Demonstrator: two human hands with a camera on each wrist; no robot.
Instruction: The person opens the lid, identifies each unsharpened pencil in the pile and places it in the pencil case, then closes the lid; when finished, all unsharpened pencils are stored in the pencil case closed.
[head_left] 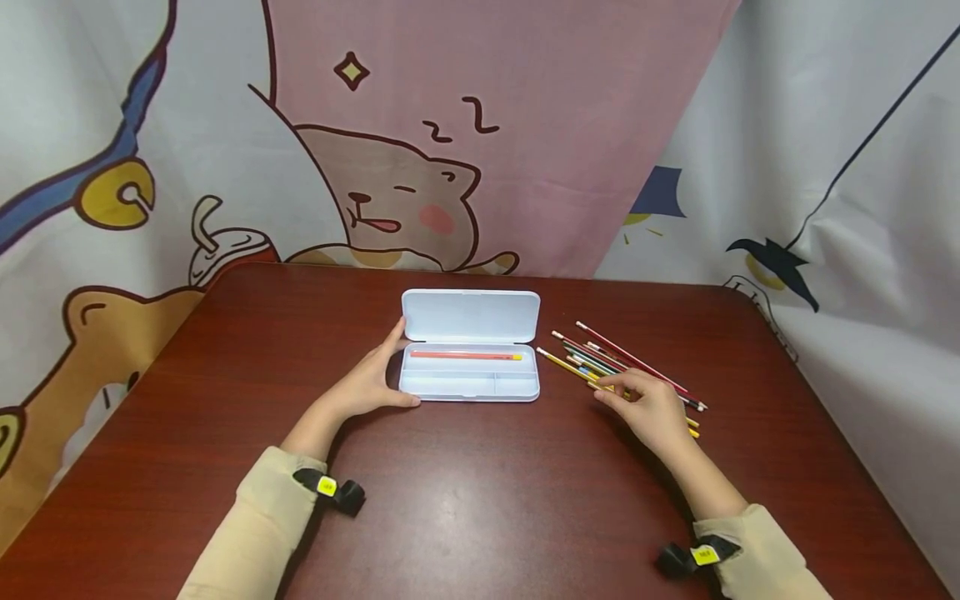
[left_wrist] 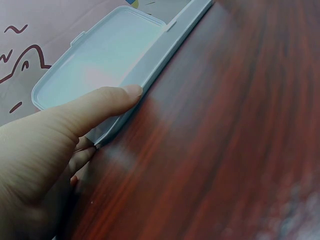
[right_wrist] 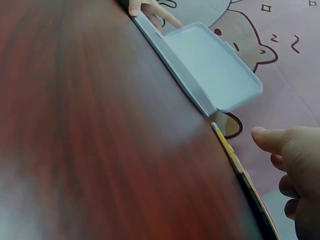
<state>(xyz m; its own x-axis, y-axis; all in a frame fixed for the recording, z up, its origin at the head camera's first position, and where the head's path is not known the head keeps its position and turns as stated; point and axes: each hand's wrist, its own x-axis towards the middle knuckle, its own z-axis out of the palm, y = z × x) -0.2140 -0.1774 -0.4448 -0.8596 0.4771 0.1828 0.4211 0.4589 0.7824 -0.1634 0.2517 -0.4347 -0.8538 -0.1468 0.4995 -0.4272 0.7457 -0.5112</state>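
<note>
A white pencil case (head_left: 468, 394) lies with its lid (head_left: 471, 315) raised, and one orange pencil (head_left: 465, 356) rests in its back compartment. My left hand (head_left: 367, 379) grips the case's left end, thumb at the front corner and fingers round the back. In the left wrist view the thumb (left_wrist: 112, 102) lies against the front wall. My right hand (head_left: 645, 408) is over a loose pile of pencils (head_left: 622, 358), right of the case, fingertips close above a yellow pencil (head_left: 558, 362). In the right wrist view its thumb (right_wrist: 272, 140) stands apart from the pencils, fingers bent, nothing visibly held.
The dark red wooden table (head_left: 450, 500) carries the case and pencils near its middle. A printed cloth (head_left: 555, 142) hangs behind the far edge and along the sides. Each wrist bears a black strap with a small camera.
</note>
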